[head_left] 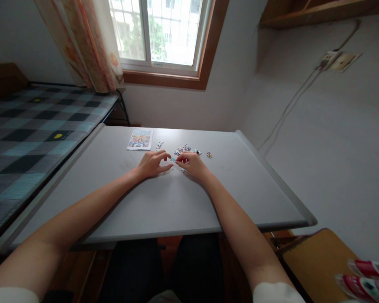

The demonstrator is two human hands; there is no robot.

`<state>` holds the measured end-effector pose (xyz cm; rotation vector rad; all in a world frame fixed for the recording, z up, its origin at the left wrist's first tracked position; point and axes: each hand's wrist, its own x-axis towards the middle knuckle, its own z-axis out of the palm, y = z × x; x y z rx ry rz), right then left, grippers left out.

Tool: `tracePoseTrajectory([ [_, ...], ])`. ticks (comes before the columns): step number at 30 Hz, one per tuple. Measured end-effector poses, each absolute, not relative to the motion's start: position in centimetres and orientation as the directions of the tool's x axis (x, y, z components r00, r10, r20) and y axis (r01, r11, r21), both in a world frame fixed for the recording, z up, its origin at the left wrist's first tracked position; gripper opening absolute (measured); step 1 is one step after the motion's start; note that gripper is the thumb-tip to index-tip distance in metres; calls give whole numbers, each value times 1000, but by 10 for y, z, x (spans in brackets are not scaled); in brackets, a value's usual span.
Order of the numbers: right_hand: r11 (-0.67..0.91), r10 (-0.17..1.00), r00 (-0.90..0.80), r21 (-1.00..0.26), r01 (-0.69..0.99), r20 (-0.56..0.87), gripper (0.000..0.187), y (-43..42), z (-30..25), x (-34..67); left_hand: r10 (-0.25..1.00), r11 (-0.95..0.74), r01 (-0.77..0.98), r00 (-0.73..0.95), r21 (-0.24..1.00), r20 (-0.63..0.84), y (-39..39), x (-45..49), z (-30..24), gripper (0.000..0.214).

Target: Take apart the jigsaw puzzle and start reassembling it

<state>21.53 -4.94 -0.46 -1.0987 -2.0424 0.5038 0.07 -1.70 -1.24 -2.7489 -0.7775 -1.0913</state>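
Over the middle of the white table, my right hand [191, 163] pinches a small light-blue jigsaw piece [173, 160] between thumb and fingers. Facing it from the left is my left hand [153, 163], thumb and forefinger apart, with the fingertips close to that piece; whether they touch it I cannot tell. Just beyond my right hand lies a loose pile of jigsaw pieces [183, 148]. A few more pieces [183, 170] show beneath that hand, partly hidden by it. Smaller groups of pieces lie to the left [159, 145] and to the right [209, 155].
A printed picture sheet [140, 139] rests at the table's [240, 185] back left. On the left stands a bed with a checked cover [50, 113]. To the lower right is a wooden chair [316, 261] with red-labelled bottles [363, 286]. A cable [287, 107] hangs along the right wall.
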Motion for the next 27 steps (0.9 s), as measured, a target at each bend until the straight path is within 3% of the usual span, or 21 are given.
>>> tracePoseTrajectory([
  [27,567,824,-372,-639,519,428,8,-48,-8,214,438,-870,475,620,132,651,-17,-1,-11,29],
])
